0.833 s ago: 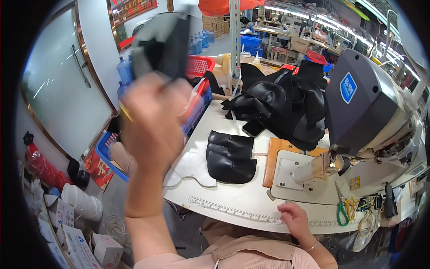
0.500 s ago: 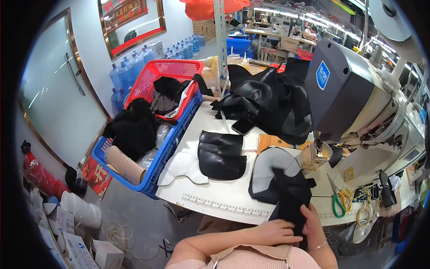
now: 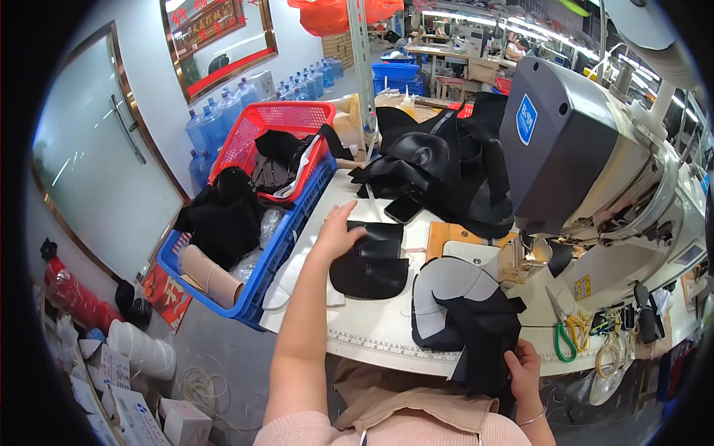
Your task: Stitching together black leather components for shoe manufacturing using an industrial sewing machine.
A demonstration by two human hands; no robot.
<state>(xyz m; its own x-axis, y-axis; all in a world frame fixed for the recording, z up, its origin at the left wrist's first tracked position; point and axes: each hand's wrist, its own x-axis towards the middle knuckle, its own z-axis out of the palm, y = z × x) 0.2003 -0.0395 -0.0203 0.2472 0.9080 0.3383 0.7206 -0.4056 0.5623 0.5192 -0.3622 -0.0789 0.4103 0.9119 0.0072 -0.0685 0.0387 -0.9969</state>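
Note:
My left hand is stretched forward over the left edge of a small stack of shiny black leather pieces, fingers and thumb apart. Whether the fingertips touch the top piece is hard to make out. Under my left forearm, a white curved piece lies partly hidden. At the front edge, my right hand grips the hanging side of a black fabric piece between thumb and fingers. That fabric joins or overlaps a grey-faced panel lying flat on the white worktable.
A grey sewing machine stands at the right, with green-handled scissors near it. Black leather is heaped behind a phone. Along the left, a blue crate and a red basket hold black material.
My left hand has left the black fabric by my right hand and reached forward and left to the leather stack. My right hand keeps its grip at the table's front edge.

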